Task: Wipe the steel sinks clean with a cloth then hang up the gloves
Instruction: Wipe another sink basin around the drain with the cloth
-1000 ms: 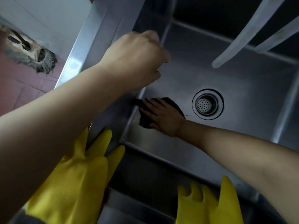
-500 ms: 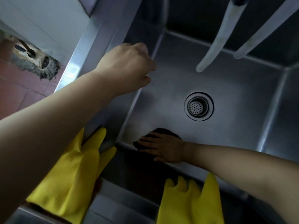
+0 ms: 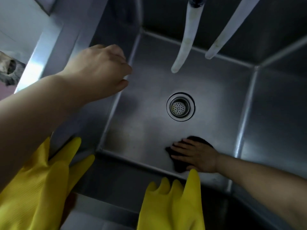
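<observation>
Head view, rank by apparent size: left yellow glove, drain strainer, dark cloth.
1. left yellow glove, largest, though nearest the camera.
2. drain strainer.
3. dark cloth, mostly hidden under the right hand, so its rank against the strainer is unsure.

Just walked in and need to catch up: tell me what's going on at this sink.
A person is wiping a steel sink bare-handed. The right hand presses a dark cloth flat on the sink floor near the front wall, on the near side of the drain. The left hand rests curled at the sink's left wall, holding nothing visible. Two yellow gloves, one at the left and one nearer the middle, lie draped over the front edge, not yet hung up.
</observation>
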